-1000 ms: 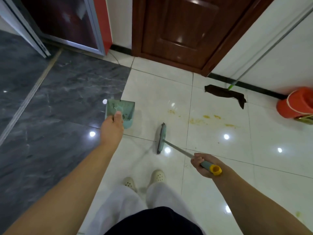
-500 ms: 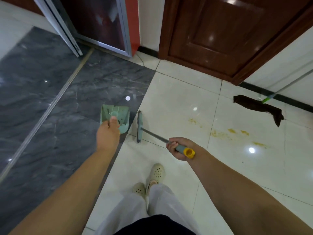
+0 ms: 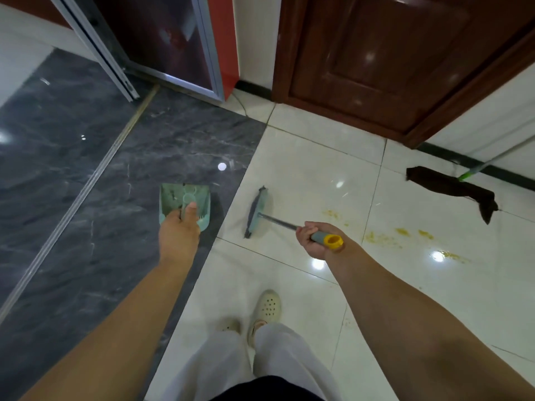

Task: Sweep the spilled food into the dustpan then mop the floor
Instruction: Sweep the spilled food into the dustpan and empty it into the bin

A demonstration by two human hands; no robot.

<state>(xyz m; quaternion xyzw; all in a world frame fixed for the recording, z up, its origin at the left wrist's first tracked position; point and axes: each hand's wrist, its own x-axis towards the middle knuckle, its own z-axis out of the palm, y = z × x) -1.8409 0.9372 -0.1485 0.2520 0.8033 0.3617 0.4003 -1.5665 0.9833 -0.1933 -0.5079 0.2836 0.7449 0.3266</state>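
A person's left hand [image 3: 178, 237] grips the green dustpan [image 3: 185, 204], right hand [image 3: 314, 238] the broom [image 3: 256, 212]; yellow spilled food [image 3: 399, 234] lies well right; best set the pan's lip flat beside it, sweeping with short strokes.

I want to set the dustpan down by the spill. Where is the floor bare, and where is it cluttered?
Bare white tile lies between the brush head and the nearest yellow crumbs, and toward the wooden door. The dark tile around the dustpan is bare too. It is crowded on the right, where crumbs spread and the mop cloth lies.
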